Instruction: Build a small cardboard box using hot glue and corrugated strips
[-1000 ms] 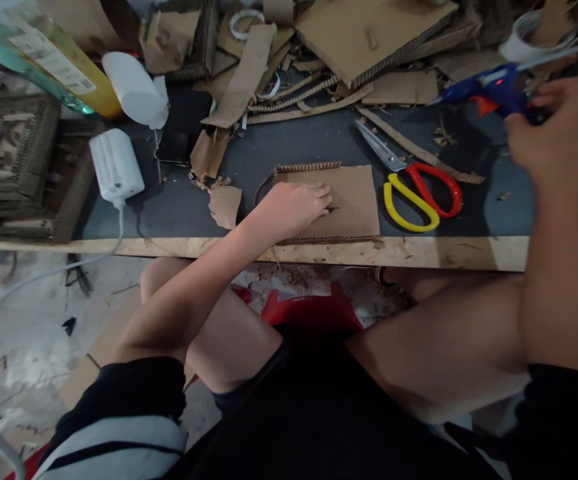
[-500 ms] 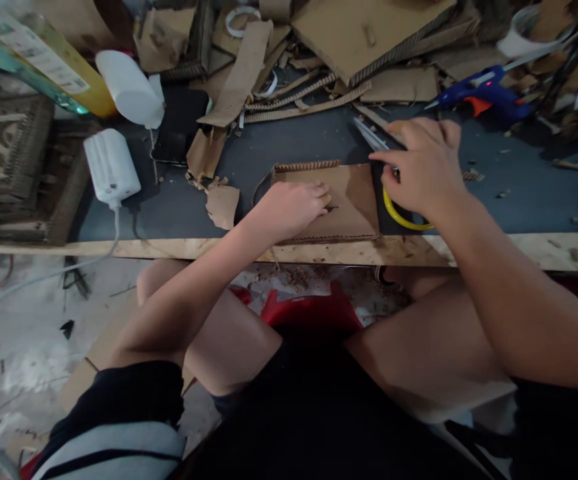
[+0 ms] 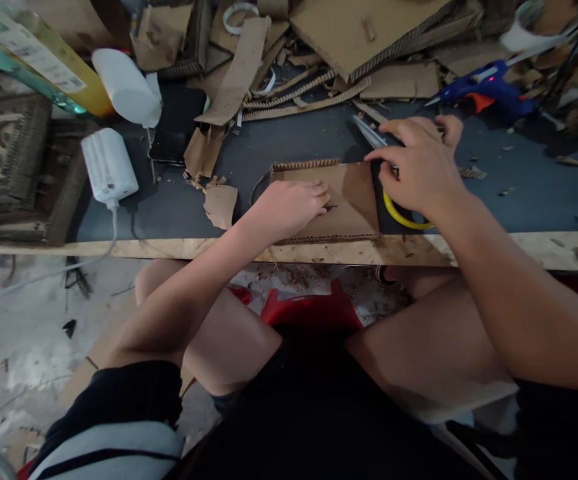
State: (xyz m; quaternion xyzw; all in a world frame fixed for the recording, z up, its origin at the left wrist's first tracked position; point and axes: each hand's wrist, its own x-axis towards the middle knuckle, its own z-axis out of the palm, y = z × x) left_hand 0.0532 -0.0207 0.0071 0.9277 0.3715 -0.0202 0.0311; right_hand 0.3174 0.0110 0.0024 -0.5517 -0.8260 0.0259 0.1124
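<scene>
My left hand [image 3: 293, 208] lies on a flat cardboard piece [image 3: 351, 193], its fingers stretched over the surface near a small dark mark. A corrugated strip [image 3: 311, 163] stands along part of that piece's far edge. To the right, my right hand [image 3: 421, 160] is over a pair of scissors [image 3: 401, 215] with yellow handles, fingers apart. Its thumb reaches toward the cardboard's far right corner; whether it touches is unclear. The metal blades show beyond the thumb, pointing away to the left, and the hand hides the middle of the scissors.
A blue glue gun [image 3: 489, 93] lies at the back right. Cardboard scraps and strips [image 3: 309, 110] cover the back. On the left are a white adapter [image 3: 109, 167] with a cable, a black phone-like object [image 3: 176, 123], a white bottle [image 3: 126, 87] and stacked cardboard frames [image 3: 6, 153].
My right hand's fingers have shifted slightly, the thumb a little further left. My left hand and the cardboard stay in place; the view has moved very slightly.
</scene>
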